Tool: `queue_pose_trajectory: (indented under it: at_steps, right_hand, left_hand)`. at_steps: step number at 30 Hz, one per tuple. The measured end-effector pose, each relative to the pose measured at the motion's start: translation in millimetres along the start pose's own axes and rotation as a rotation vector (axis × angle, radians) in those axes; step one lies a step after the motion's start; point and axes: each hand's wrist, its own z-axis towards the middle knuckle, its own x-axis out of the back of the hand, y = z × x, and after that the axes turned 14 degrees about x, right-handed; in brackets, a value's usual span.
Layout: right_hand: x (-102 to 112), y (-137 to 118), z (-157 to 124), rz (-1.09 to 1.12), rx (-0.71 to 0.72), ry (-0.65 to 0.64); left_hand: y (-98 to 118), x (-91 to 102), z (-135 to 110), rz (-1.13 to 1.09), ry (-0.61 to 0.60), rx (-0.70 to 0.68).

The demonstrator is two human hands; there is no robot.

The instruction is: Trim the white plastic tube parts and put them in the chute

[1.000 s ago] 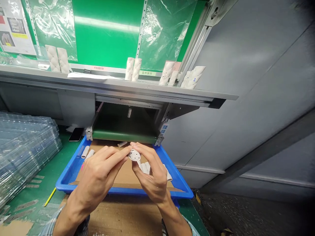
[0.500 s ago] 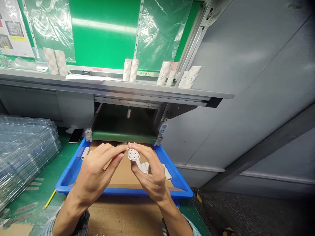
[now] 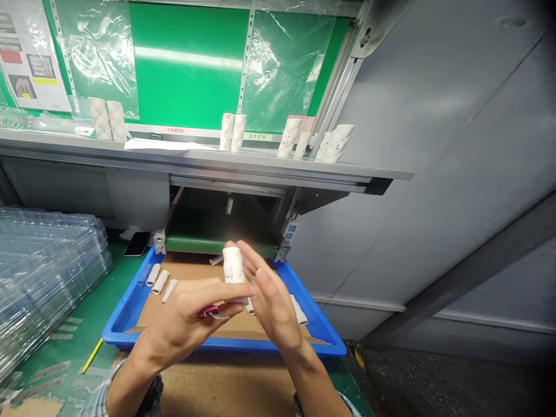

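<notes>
Both my hands are raised over a blue tray (image 3: 125, 301) lined with cardboard. A white plastic tube piece (image 3: 233, 265) stands upright between them. My right hand (image 3: 269, 304) grips it with its fingers behind and beside it. Pinched fingers of my left hand (image 3: 191, 321) hold a small pink-handled tool (image 3: 211, 313), and its forefinger reaches to the foot of the white piece. More white tube pieces (image 3: 160, 281) lie in the tray, some to the left and some hidden behind my hands.
A green conveyor belt (image 3: 208, 243) ends at the tray's far edge under a metal shelf (image 3: 260, 165) carrying several white pieces. A stack of clear plastic trays (image 3: 43, 266) sits at left. A phone (image 3: 136, 244) lies on the green bench. Grey panels fill the right.
The white piece showed its round perforated end before; now it is turned upright with its side towards me. My left hand dropped lower, and the pink tool now shows in it.
</notes>
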Motion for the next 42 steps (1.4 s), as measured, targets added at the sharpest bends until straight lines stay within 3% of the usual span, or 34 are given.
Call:
queue_pose_trajectory:
  at_steps: [2,4,8,11,14,21,27,42]
  right_hand:
    - [0.6,-0.9,4.4,0.150,-0.136,-0.033]
    - [0.8,-1.9,5.8,0.198,-0.173,-0.035]
    - [1.8,-3.8,2.3,0.081,-0.093,0.007]
    - [2.7,-4.1,-0.6,-0.038,-0.023,-0.005]
    - [3.1,-2.7,-1.0,-0.204,0.065,-0.015]
    - [4.1,-2.9,1.2,-0.388,0.227,-0.082]
    - [4.6,-4.8,0.5,-0.454,0.264,-0.141]
    - [4.3,-3.2,-1.8,-0.467,0.297,-0.121]
  left_hand:
    - [-2.3,-4.7,-1.3,0.050,-0.022,-0.103]
    - [-4.3,-6.4,-3.6,0.073,0.014,-0.110]
    - [-7.7,0.6,-7.3,0.071,0.201,0.169]
    - [-9.1,6.3,-6.2,0.129,0.213,0.274]
    - [-8.6,5.8,-3.0,0.226,0.178,0.224]
    - [-5.3,-5.8,-0.2,0.575,0.309,0.041]
    - [-4.4,-7.4,0.5,0.694,0.367,0.015]
    - [-5.2,-10.0,-2.3,0.754,0.331,0.072]
